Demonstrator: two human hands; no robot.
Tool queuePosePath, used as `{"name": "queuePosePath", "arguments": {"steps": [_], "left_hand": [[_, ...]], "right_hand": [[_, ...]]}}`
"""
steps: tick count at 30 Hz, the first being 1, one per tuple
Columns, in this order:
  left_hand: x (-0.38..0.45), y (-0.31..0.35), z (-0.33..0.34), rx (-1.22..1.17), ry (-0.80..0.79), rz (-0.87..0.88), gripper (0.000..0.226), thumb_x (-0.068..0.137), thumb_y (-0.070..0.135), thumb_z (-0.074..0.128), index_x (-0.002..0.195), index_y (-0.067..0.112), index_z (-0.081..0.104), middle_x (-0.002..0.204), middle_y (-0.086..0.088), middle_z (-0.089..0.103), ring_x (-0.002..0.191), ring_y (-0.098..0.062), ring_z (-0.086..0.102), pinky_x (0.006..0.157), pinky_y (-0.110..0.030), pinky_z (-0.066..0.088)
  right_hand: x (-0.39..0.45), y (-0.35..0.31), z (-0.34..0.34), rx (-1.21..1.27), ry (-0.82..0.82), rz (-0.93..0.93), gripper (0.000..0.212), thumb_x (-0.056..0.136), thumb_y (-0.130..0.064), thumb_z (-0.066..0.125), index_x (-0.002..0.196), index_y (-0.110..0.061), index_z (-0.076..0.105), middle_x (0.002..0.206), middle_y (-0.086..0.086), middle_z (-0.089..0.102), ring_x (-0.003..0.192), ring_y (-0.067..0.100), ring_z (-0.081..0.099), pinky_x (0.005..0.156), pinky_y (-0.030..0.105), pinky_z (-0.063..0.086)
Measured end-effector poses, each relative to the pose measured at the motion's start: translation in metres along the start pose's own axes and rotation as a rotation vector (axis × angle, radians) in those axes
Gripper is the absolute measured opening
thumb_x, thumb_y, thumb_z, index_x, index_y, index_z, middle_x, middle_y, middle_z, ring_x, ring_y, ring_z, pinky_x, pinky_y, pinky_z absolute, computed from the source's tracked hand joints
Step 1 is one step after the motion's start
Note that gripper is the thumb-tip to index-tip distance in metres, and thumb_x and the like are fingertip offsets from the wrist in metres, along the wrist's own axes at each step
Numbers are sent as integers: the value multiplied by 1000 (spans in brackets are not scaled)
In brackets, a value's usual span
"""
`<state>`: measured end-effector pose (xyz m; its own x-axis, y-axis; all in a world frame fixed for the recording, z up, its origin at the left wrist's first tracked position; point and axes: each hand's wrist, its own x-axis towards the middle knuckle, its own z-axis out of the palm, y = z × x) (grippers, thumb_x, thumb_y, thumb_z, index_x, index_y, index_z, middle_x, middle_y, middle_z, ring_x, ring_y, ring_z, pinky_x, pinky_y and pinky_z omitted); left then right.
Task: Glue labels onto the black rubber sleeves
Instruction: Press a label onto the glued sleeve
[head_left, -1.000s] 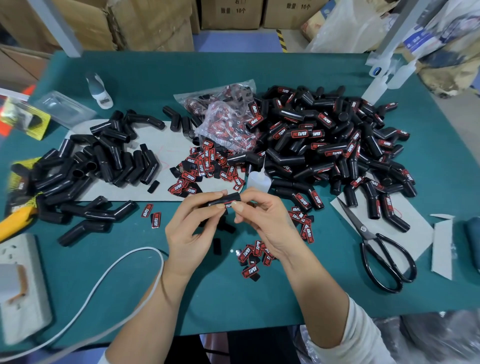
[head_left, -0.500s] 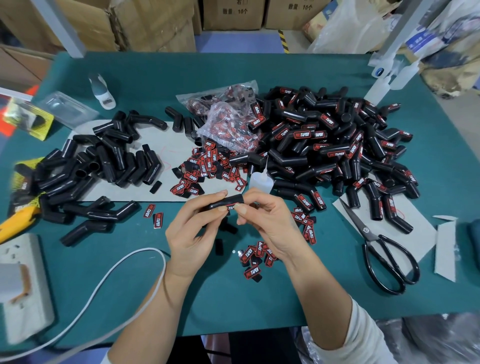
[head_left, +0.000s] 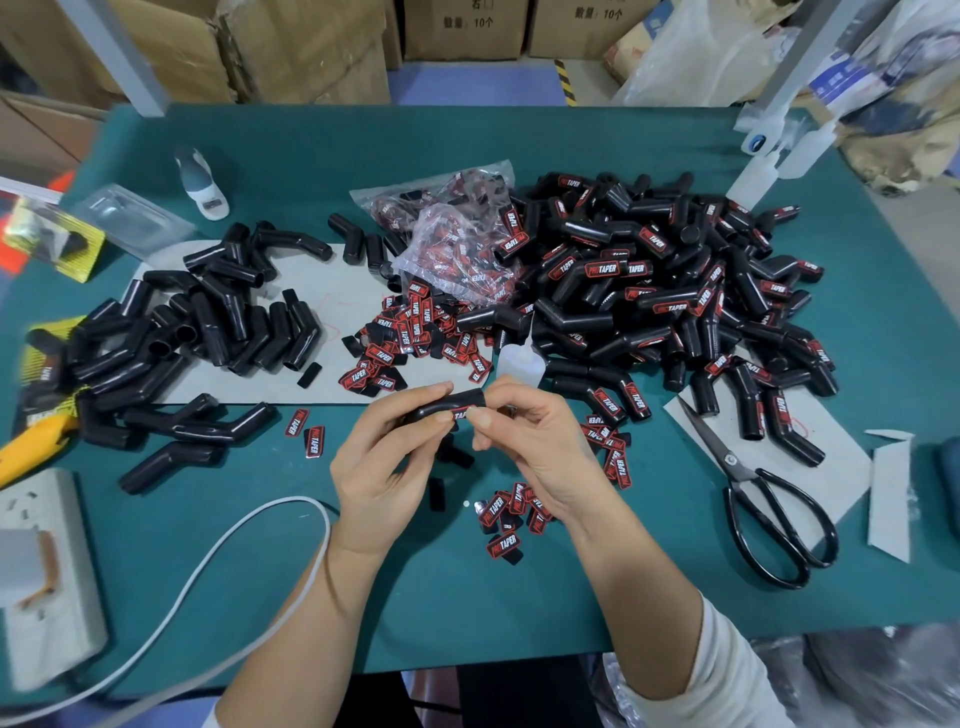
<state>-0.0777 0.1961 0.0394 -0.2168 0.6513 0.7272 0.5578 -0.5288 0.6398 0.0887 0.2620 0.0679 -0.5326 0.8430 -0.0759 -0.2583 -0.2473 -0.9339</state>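
Fingers (head_left: 434, 415) of the left hand (head_left: 387, 467) curl round a black rubber sleeve (head_left: 457, 404), thumb on top, holding it level above the tabletop (head_left: 519, 613). Right hand (head_left: 540, 457) meets it from the other side, thumb and forefinger pinched onto the sleeve where a red label (head_left: 460, 415) peeks out between the fingertips. Just behind the sleeve stands a small clear glue bottle (head_left: 519, 364). Loose labels (head_left: 410, 343) lie scattered beyond it, and more labels (head_left: 511, 519) sit under the right wrist. Out left, a heap of plain sleeves (head_left: 208, 332) rests on grey card; out right, a big pile of labelled sleeves (head_left: 675, 291). Black scissors (head_left: 769, 509) lie near the right edge, a white cable (head_left: 228, 582) curves at the left.
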Motion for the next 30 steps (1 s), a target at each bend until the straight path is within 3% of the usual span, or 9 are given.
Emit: {"name": "queuePosePath", "arguments": {"steps": [3,6,9,15,20,24,30], "left_hand": [[-1,-3,0,9,0,10,29,86,-18,73,109,1,72,124,-13,64,117,-25,70,98,-32,55],[-5,-8,0,39,-18,37,23,93,-10,72,112,3,71,124,-15,63,117,-29,70,98,-37,57],[-9,-14,0,101,-35,80,28,94,-9,72,116,7,71,126,-13,64,118,-29,70,99,-38,57],[-10,-20,0,135,-48,132,30,94,-9,73,118,8,72,136,-5,61,119,-27,71,101,-37,57],[-9,-18,1,136,-40,103,33,92,-9,74,117,11,72,133,-5,62,116,-26,71,99,-38,59],[-5,-14,-1,109,-41,72,23,97,-5,71,114,10,71,129,-8,64,115,-27,71,96,-36,58],[1,-4,4,15,17,-83,22,90,-10,74,103,8,72,115,-14,69,111,-21,71,97,-30,52]], "right_hand": [[1,0,0,1,-6,0,22,91,0,69,85,-19,79,79,-6,65,67,14,61,78,25,52],[1,2,0,-6,-7,15,16,90,-4,72,87,-18,79,82,-4,66,69,15,61,82,28,53],[1,5,1,-14,0,30,6,88,-13,77,92,-17,78,89,4,65,72,15,62,83,31,54],[1,8,2,34,-26,79,8,85,-20,80,92,-22,77,96,19,58,77,14,63,88,33,55],[0,4,1,50,-24,109,8,92,-11,74,93,-19,77,81,9,63,77,15,63,90,33,56],[-1,2,1,55,-14,123,9,93,-8,71,93,-16,76,76,4,66,75,13,64,89,31,57],[0,3,3,85,18,132,10,91,-12,71,90,-19,78,74,2,68,72,11,65,84,27,58]]}}
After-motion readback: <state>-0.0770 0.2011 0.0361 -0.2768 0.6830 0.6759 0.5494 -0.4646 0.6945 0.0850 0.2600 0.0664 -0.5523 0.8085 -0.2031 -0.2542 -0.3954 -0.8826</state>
